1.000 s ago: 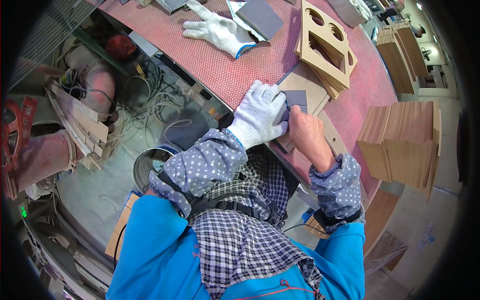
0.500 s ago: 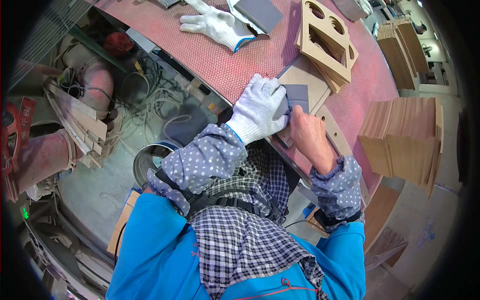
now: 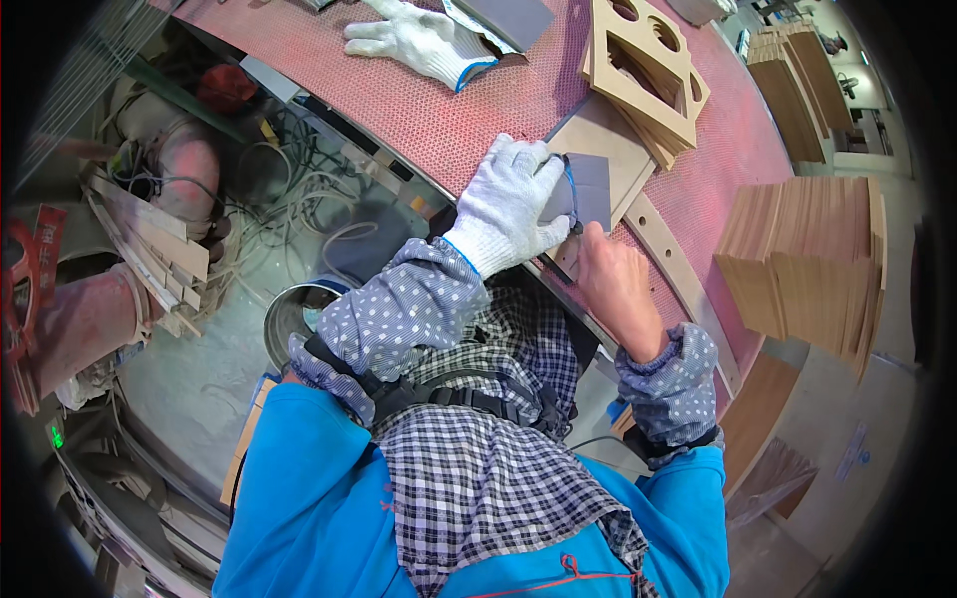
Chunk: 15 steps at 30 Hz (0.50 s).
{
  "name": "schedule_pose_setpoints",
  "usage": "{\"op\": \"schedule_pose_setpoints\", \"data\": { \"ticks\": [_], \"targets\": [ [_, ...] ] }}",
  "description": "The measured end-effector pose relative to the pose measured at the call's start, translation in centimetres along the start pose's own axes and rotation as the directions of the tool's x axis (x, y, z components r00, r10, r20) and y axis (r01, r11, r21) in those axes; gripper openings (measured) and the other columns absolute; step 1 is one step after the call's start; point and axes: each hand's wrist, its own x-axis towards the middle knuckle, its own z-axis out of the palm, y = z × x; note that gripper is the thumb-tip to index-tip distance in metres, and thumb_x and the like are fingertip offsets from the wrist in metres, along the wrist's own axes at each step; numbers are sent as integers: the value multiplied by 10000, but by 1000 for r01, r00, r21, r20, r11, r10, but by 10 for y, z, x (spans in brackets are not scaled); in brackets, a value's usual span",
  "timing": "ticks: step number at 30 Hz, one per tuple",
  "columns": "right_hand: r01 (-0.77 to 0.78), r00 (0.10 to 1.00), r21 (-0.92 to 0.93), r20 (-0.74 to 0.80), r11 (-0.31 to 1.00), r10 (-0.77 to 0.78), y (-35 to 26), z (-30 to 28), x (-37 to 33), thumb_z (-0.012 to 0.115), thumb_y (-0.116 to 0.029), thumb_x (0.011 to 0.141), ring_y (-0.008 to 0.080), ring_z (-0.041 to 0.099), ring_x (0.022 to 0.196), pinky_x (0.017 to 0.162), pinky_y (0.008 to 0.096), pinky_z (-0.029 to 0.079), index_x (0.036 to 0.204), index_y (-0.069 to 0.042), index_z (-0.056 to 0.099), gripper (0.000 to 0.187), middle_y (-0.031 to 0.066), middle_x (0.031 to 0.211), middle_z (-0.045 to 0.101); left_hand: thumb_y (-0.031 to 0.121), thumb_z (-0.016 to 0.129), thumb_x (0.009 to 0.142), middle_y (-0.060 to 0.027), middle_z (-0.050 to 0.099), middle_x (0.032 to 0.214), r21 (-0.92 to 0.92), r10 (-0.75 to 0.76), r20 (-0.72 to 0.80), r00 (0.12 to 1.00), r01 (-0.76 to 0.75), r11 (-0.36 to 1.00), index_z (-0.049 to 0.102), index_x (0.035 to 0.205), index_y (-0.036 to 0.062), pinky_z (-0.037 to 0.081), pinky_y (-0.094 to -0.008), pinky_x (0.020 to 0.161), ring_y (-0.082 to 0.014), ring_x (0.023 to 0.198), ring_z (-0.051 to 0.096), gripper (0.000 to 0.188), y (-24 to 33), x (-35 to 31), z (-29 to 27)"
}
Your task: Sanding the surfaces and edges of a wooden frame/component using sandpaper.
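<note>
My left hand (image 3: 506, 204), in a white knit glove, lies flat with its fingers stretched over a grey sheet (image 3: 590, 187) that looks like sandpaper. Under the sheet is a light brown board (image 3: 630, 159) at the table's near edge. My bare right hand (image 3: 616, 276) is closed, fingertips together at the sheet's near side, close to my left thumb. A thin dark blue strip (image 3: 571, 177) curves across the sheet between the hands, toward a small dark thing (image 3: 576, 228) at my right fingertips. What the right fingers hold is mostly hidden.
Cut-out boards with round and rectangular holes (image 3: 648, 75) are piled beyond my hands on the red-meshed table (image 3: 464, 140). A loose white glove (image 3: 419, 42) and another grey sheet (image 3: 506, 20) lie farther left. Stacked boards (image 3: 797, 264) stand right; cables (image 3: 299, 199) cover the floor at left.
My right hand has moved slightly down, away from the sheet's middle. More of the grey sheet and the dark blue strip now shows between my hands. The left hand still rests on the sheet.
</note>
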Motion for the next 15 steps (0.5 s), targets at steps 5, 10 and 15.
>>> {"op": "schedule_pose_setpoints", "data": {
  "ticks": [5,10,15],
  "targets": [
    [45,999,-55,9,997,-44,0,-1,-1,570,-69,959,429,682,614,540,524,526,912,-8,506,100,227,681,665,358,841,751,-180,586,1306,-26,-12,20,1000,13,1000,632,1305,-12,387,-521,1146,-391,1246,541,698,-1,0,0],
    [13,999,-22,-31,1000,-14,0,6,-5,572,-80,960,448,674,623,550,538,524,929,-10,507,100,229,685,663,358,847,745,-180,585,1312,-72,-55,52,997,59,996,631,1310,-6,396,-519,1150,-393,1261,537,706,-2,-1,-2],
    [-51,997,52,-53,997,54,4,5,-8,575,-105,960,463,662,624,563,564,504,904,-17,518,119,234,653,641,350,879,710,-198,562,1369,-143,3,147,989,19,990,616,1348,28,405,-516,1164,-403,1317,513,762,-7,0,-18]
  ]
}}
